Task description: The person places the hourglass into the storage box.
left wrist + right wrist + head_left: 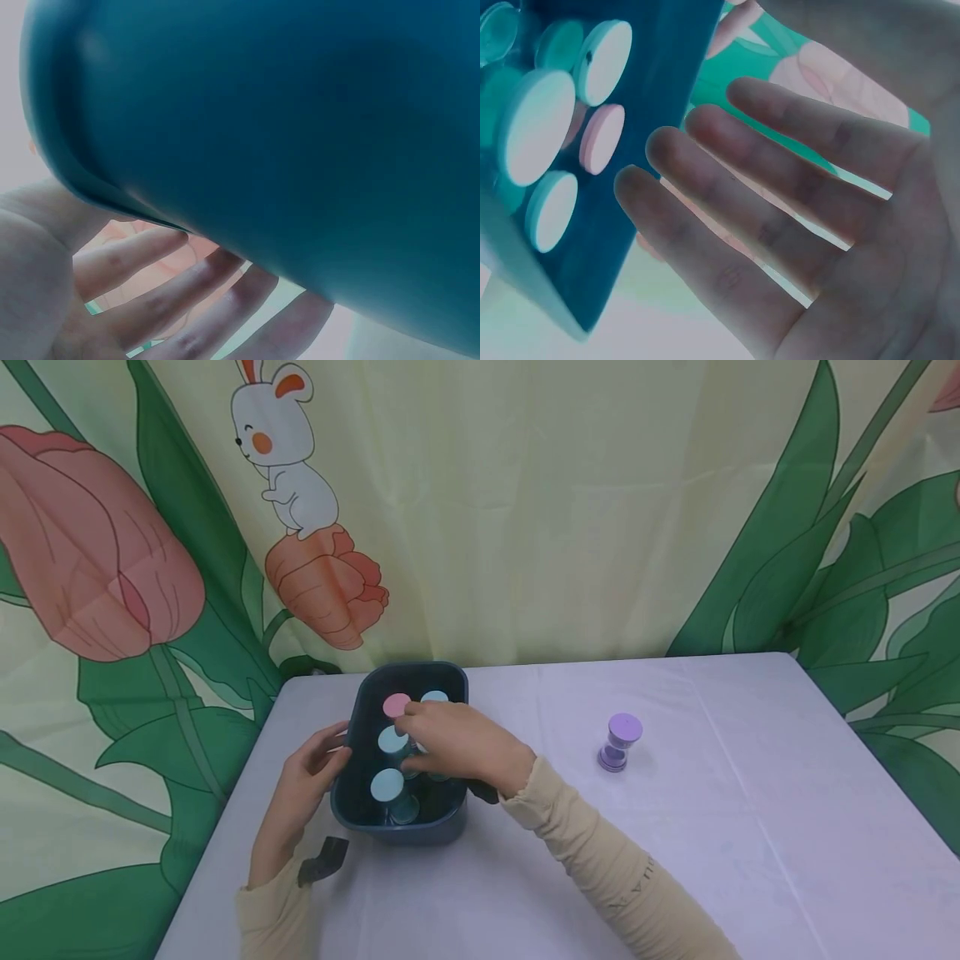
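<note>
A dark blue bin (435, 833) stands on the table with several sand timers inside. Most show light blue caps, like this front sand timer (387, 785); one has a pink cap (396, 705). My left hand (303, 785) touches the bin's left outer wall, its fingers (165, 307) fairly straight along it in the left wrist view. Over the bin's opening is my right hand (465, 743), covering part of the contents. In the right wrist view its fingers (705, 247) are extended, holding nothing, beside the caps. The thumb is not clearly seen there.
A purple sand timer (621, 742) stands upright on the white-covered table (720, 827), right of the bin. Behind the table hangs a printed curtain (525, 527). Dark straps (324, 860) show near the wrists.
</note>
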Demonstrator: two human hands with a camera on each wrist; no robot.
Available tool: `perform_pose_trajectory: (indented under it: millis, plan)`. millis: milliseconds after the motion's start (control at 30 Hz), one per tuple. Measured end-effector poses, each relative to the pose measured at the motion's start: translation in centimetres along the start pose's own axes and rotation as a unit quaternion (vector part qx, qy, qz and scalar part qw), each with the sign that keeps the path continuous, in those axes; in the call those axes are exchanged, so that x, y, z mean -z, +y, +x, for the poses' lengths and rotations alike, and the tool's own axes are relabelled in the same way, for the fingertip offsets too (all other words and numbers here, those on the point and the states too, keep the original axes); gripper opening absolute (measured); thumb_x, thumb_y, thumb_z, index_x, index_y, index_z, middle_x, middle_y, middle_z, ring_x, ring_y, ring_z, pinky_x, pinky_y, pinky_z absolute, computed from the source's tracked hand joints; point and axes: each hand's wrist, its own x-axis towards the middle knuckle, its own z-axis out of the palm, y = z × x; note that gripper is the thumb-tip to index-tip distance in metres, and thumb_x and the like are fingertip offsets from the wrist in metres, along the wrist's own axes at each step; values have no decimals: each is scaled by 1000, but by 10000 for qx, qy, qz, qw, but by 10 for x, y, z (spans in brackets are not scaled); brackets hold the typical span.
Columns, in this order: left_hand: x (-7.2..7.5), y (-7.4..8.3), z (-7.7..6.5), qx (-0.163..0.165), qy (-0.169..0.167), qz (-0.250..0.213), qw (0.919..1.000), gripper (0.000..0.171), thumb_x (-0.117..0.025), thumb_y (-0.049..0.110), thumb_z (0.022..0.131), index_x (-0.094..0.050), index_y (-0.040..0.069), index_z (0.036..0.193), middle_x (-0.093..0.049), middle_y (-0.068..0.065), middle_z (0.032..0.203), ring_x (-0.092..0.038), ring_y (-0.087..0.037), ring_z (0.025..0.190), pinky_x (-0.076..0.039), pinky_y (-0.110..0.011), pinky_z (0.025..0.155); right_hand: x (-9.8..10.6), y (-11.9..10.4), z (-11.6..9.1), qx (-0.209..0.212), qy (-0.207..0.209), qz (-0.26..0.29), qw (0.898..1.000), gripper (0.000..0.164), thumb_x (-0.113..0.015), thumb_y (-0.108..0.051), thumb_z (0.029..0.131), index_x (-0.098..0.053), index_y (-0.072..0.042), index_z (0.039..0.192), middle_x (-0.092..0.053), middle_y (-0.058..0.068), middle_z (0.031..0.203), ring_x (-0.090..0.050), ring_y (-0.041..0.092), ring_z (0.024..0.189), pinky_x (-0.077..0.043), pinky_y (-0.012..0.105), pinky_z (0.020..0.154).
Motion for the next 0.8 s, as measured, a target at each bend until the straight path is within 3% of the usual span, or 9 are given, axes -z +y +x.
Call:
perform_pose_trajectory:
  millis: [200,467,800]
  plan:
    - [-1,-1,-1,-60,45,16,10000,61,-57,45,99,-39,21,152,-47,-16,149,-49,-35,133,-46,-57,101,2,8,-12,-31,182,96,9998,40,-80,-37,84,-71,-11,114,-67,-1,102,-61,11,92,-55,22,82]
    - [-1,0,-1,-26,59,22,10000,61,-57,45,99,-39,21,152,-46,-16,149,-48,-35,134,-45,-58,102,2,23,-30,-111,332,373,9987,41,-79,-30,86,-70,-8,119,-67,5,112,-61,16,100,-56,28,85]
    - [-2,-2,0,-57,91,64,9999,61,-57,47,99,-40,20,152,-47,-16,148,-49,-35,134,-46,-58,101,-4,41,-54,-560,481,630,9953,40,-78,-25,87,-69,-7,121,-66,6,118,-60,19,110,-54,33,93]
